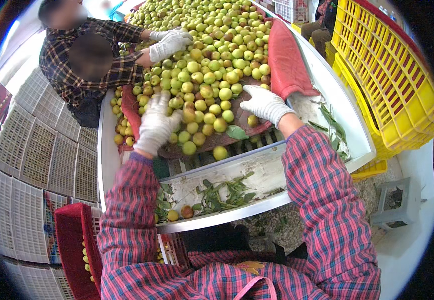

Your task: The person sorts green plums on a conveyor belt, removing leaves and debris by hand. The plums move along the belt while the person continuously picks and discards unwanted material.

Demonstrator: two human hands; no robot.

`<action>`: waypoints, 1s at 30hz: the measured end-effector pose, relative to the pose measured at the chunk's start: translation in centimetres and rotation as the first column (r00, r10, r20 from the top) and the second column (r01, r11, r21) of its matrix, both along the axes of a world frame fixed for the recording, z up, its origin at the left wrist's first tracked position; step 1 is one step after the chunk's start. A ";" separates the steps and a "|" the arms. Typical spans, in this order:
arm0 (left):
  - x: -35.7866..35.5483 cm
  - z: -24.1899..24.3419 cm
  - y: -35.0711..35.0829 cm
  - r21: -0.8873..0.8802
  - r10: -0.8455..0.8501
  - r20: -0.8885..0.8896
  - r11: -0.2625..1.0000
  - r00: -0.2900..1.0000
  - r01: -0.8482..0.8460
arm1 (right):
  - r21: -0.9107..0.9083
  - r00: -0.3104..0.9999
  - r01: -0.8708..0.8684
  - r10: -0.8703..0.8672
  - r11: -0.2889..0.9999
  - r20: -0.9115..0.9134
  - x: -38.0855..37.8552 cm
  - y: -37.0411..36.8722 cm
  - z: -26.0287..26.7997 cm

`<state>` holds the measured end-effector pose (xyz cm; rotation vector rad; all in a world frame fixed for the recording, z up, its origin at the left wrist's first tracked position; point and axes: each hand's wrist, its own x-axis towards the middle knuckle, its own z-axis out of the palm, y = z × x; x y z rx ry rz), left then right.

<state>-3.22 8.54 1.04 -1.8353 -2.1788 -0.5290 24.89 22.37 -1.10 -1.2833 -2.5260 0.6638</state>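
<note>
A large heap of round green-yellow fruits (217, 77), which look like jujubes, covers the sorting table in front of me; some have brown patches. My left hand (157, 123), in a white glove and blurred, is at the heap's near left side with its fingers apart. At the right edge of the heap is my right hand (263, 103), also gloved, its thumb spread from its fingers and nothing seen in its grasp. Just below it sits a single fruit (253, 120). A green leaf (237, 132) lies between my hands. One fruit (220, 153) rests nearer me, by dark slats.
Red cloth (286, 56) pads the table's side. Leaves (220, 195) and two fruits lie in the white front trough (265, 163). Across to the left, a co-worker's gloved hands (170, 47) touch the heap. Yellow crates (393, 138) stand right, white crates (18, 210) and a red-lined crate (76, 225) left.
</note>
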 end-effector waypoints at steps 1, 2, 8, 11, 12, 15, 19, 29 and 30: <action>-2.8 -0.5 1.3 -0.097 0.111 -0.045 0.989 0.993 -0.115 | 0.012 1.000 -0.006 0.006 1.000 -0.005 -0.1 0.1 -0.1; -4.1 -0.7 2.5 -0.117 0.147 0.029 0.983 0.989 -0.143 | 0.016 1.000 -0.009 0.009 1.000 -0.008 0.0 0.2 -0.2; -5.6 -3.6 8.0 -0.292 0.296 0.075 0.920 0.952 -0.263 | -0.001 0.999 -0.039 0.039 0.999 -0.027 -0.2 1.0 -0.9; 1.4 -0.2 10.3 -0.327 0.289 0.258 0.924 0.922 -0.199 | 0.160 0.997 0.058 -0.050 0.985 -0.055 1.1 2.1 -4.6; 1.6 0.1 9.9 -0.302 0.235 0.261 0.941 0.936 -0.152 | 0.113 0.999 0.041 -0.037 0.993 -0.036 0.2 1.3 -2.8; 4.4 0.4 8.3 -0.283 0.134 0.222 0.957 0.966 -0.068 | 0.060 0.997 0.067 -0.064 0.996 -0.048 -0.4 -0.2 -0.8; 5.0 -2.0 7.0 -0.204 -0.194 0.351 0.939 0.916 0.277 | 0.037 0.992 0.106 -0.103 0.994 -0.074 0.2 0.0 -0.2; 8.0 0.9 0.2 -0.380 -0.259 0.504 0.790 0.824 0.481 | 0.056 0.997 -0.064 0.062 0.996 0.037 0.4 -0.2 -0.6; 6.5 1.5 0.4 -0.289 -0.177 0.424 0.903 0.888 0.318 | 0.060 0.990 -0.129 0.125 0.990 0.067 0.1 -0.9 0.0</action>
